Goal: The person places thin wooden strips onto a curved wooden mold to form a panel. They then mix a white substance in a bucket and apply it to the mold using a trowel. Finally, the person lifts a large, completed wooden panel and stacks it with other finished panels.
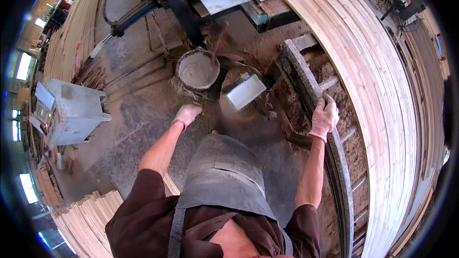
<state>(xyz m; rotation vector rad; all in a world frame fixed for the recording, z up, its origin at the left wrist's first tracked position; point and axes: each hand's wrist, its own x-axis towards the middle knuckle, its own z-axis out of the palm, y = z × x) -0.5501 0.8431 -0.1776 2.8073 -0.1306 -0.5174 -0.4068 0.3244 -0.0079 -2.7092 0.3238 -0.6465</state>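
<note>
My left hand, in a pale glove, hangs above the floor just in front of a round bucket with a whitish, crusted inside. Its fingers are curled together; whether anything small is in them I cannot make out. My right hand, gloved as well, rests on a long grey metal rail, fingers bent over its edge. Beyond that rail, several pale wooden boards lie side by side along the machine frame. A white rectangular tray sits between the bucket and the rail.
A grey control cabinet stands at the left. Stacked planks lie at the lower left, with more long timber at the far left. A dark metal post rises behind the bucket. Sawdust covers the machine bed under the boards.
</note>
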